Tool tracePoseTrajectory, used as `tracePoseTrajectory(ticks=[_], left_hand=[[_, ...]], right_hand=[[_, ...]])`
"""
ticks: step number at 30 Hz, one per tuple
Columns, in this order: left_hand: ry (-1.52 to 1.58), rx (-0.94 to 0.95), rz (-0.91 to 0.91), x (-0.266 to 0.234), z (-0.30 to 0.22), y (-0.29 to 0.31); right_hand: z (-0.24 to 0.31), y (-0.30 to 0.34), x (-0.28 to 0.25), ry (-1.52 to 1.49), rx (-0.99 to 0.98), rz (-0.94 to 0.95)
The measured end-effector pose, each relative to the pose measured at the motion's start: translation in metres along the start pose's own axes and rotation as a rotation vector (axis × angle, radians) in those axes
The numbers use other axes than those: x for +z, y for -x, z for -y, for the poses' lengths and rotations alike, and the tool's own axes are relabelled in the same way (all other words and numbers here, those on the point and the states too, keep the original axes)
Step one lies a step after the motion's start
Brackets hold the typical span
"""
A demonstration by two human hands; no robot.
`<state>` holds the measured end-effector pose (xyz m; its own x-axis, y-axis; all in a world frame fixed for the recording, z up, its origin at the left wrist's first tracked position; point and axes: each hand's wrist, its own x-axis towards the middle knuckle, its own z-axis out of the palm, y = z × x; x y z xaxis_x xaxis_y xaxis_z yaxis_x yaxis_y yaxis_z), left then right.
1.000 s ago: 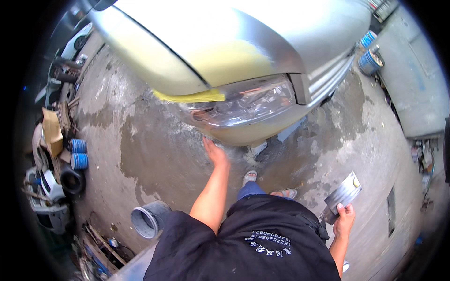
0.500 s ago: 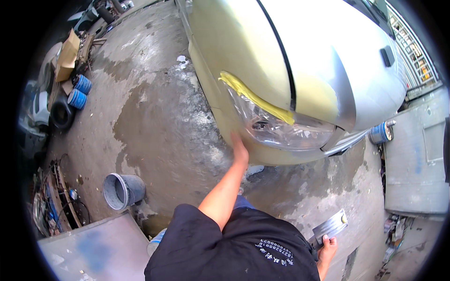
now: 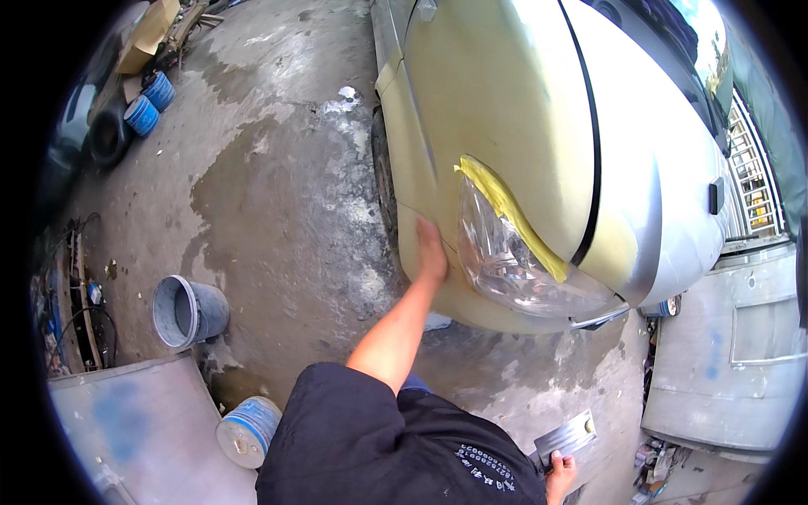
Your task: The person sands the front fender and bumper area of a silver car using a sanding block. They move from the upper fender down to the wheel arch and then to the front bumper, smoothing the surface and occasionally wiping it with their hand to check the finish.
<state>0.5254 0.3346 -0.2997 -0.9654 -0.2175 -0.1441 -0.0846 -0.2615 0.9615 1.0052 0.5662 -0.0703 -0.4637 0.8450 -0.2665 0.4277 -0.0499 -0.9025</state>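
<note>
Stained grey concrete floor spreads beneath a silver car with dull yellowish patches, its front end filling the area from 12 to 3 o'clock. Near the centre, the person's left hand grips nothing: its fingers are extended, slightly blurred, and the palm appears to lie flat against the yellowish bumper corner. Those fingertips point toward 11 o'clock, while the bare forearm reaches up toward 1 o'clock from a black short sleeve.

At 5 o'clock, the right hand is closed on a flat grey rectangular metal plate, pinching its near edge between thumb and fingers. Held low and well apart from the car, the plate angles toward 2 o'clock, a small yellow patch near its far end.

Just beside the left hand, at 3 o'clock, is a clear-lensed headlight, its upper edge lined with a strip of bright yellow tape. Between 8 and 9 o'clock, a round grey plastic bucket lies tipped toward a pale panel with a blue smudge.
</note>
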Motion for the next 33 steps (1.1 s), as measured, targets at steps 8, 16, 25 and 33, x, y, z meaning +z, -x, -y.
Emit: tracePoseTrajectory(ticks=[8, 16, 25, 33], left_hand=[[-0.176, 0.039, 0.034, 0.003, 0.011, 0.011], [-0.176, 0.000, -0.001, 0.001, 0.047, -0.031], [-0.061, 0.197, 0.017, -0.014, -0.092, -0.056], [-0.353, 0.611, 0.150, 0.002, -0.296, -0.036]], right_hand=[[-0.003, -0.004, 0.003, 0.066, -0.077, 0.026], [-0.008, 0.004, 0.001, -0.020, -0.015, -0.002], [-0.023, 0.024, 0.000, -0.114, 0.020, -0.071], [-0.042, 0.038, -0.008, -0.122, 0.064, -0.117]])
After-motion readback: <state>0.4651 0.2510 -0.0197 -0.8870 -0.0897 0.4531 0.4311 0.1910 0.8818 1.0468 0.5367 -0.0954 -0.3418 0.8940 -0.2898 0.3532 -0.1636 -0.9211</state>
